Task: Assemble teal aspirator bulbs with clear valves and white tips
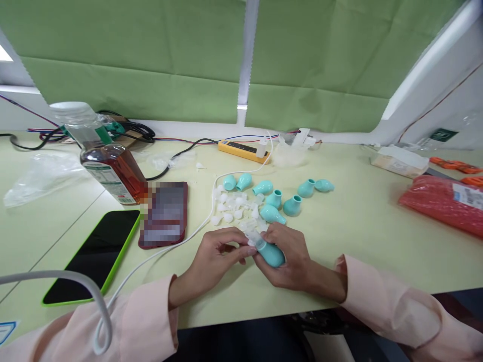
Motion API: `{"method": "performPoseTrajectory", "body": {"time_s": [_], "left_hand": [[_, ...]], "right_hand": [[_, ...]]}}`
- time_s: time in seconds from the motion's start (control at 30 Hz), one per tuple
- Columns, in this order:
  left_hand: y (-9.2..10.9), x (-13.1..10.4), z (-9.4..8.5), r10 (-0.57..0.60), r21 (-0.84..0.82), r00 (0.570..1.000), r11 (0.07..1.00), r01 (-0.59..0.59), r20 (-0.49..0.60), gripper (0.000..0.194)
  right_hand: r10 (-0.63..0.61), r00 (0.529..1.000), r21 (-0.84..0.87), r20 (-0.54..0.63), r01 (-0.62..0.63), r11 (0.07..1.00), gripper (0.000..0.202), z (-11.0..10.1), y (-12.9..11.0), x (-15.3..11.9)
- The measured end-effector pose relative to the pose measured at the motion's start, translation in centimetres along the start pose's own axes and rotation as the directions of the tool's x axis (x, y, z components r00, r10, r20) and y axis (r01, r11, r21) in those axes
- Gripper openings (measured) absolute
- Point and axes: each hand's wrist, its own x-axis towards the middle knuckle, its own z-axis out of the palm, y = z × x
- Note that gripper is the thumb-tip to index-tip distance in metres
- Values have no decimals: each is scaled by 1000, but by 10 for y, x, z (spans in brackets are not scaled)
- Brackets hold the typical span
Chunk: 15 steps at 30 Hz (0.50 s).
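Note:
My right hand (pixel 290 254) is wrapped round a teal squeeze bulb (pixel 272 255), which lies tilted with its neck up and to the left. A translucent plastic tip (pixel 255 237) sits at the bulb's neck. My left hand (pixel 219 256) is closed in a pinch at the side of that tip, thumb and forefinger against it. Just beyond my hands several small white translucent plastic pieces (pixel 228 217) lie in a loose pile. Around this pile are several more teal bulbs (pixel 273 214), some upright with open mouths, others on their sides.
A white cable (pixel 199 226) runs from a yellow power strip (pixel 241 150) past my left arm. Two phones, one green-edged (pixel 101 251) and one red-cased (pixel 166 213), lie to the left beside a bottle of amber liquid (pixel 116 171). A red wrapped package (pixel 441 201) is at right.

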Motion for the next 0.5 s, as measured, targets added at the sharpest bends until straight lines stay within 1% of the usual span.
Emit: {"method": "performPoseTrajectory", "body": {"time_s": [0.13,0.2,0.23,0.3,0.37,0.43,0.5], "left_hand": [[2,-2,-1,33,38,999,999,-34,17,10],[3,-2,0,17,43,1000,999,-17,-12,10],[3,-2,2,-4,30,999,1000,6,-48,9],[5,-3,5,-85,-27,985,996,82,-147,8],[7,-3,7,-202,-108,952,978,181,-229,11],[8,-3,8,-300,-179,919,949,261,-255,14],[7,-2,7,-368,-248,901,917,312,-228,14]], "right_hand": [[-21,999,-37,-37,20,999,20,0,1,-1],[-38,999,-101,-31,35,994,17,-1,2,-1],[-50,998,-142,-24,47,989,16,-2,2,0],[-78,997,-233,4,77,969,12,-3,3,1],[-106,994,-316,40,113,942,10,-3,4,2],[-125,989,-383,76,144,912,8,-4,4,3],[-135,985,-431,107,168,887,6,-3,3,4]]}}
